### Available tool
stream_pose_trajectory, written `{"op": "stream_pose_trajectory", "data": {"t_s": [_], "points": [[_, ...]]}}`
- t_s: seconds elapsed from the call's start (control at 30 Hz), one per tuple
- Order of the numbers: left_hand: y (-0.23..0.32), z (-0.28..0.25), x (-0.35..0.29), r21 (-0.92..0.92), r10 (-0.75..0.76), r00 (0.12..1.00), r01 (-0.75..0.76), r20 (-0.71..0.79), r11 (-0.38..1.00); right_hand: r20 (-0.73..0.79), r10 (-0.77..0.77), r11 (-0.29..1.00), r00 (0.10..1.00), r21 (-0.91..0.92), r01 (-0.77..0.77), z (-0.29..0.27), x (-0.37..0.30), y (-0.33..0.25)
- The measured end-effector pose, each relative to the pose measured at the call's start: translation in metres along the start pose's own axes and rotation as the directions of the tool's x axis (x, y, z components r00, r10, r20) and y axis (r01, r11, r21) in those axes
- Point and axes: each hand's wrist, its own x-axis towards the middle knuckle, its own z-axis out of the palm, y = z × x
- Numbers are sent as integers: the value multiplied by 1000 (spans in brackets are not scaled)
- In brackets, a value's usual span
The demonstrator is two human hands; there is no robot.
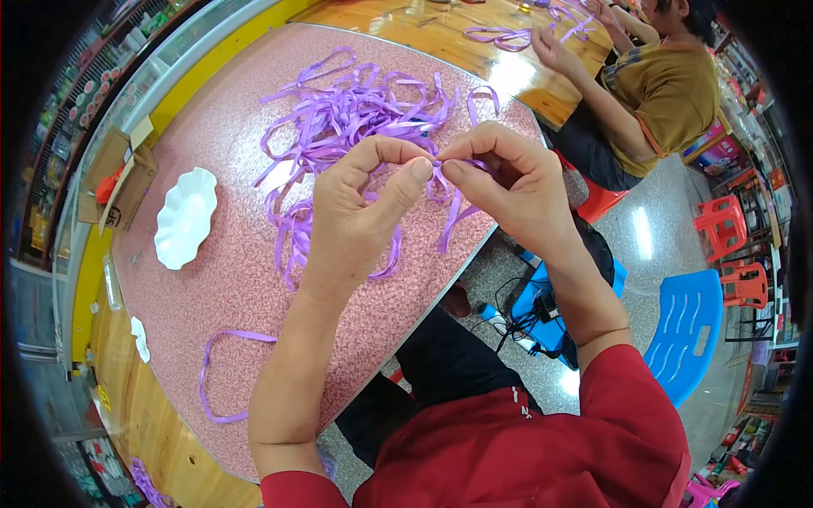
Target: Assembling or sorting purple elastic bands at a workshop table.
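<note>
A tangled heap of shiny purple ribbon lengths point(360, 110) covers the far middle of the pink speckled worktop point(229, 279), directly behind the hands, which partly hide it. A separate narrow purple ribbon loop point(206, 372) lies toward the worktop's left end, both its ends running to the left forearm, which cuts off the view. A small white scalloped piece point(140, 340) sits by the left edge. Past the far edge, a co-worker's hand point(555, 55) is raised near more purple ribbon point(500, 35) on a varnished wooden table point(398, 19). Off the near edge stand a blue plastic stool with slots point(684, 334) and a heap of black cables point(538, 317).

The narrow satiny purple ribbon in hand point(449, 224) is held above the worktop, close to its near edge toward the right; a small gathered knot shows at the fingertips, and a flat tail hangs with its long axis slanting down toward the near edge. The left hand point(360, 190) and right hand point(512, 186) each pinch it between thumb and forefinger, tips almost meeting.

A white scalloped dish point(186, 218) rests near the left edge; beyond it, an open brown cardboard box point(134, 188) contains something orange-red.
</note>
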Motion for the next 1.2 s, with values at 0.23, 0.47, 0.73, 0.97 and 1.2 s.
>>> {"op": "stream_pose_trajectory", "data": {"t_s": [0.23,0.47,0.73,0.97,1.2], "points": [[-1,1,-2,-13,-17,1000,17,-14,1000,-49,-15,1000,999,8,15,2,-4,-3],[-10,7,4,411,541,840,-483,-30,773,-87,-40,998,995,-43,37,3,-5,-1],[-11,8,6,641,682,729,-549,53,536,-45,-115,993,992,-36,113,6,-6,1],[-12,8,6,646,683,730,-538,36,541,-38,-146,987,989,-78,142,7,-7,-1],[-11,9,6,724,728,679,-550,97,417,-49,-234,949,971,-230,217,7,-5,-3]]}}
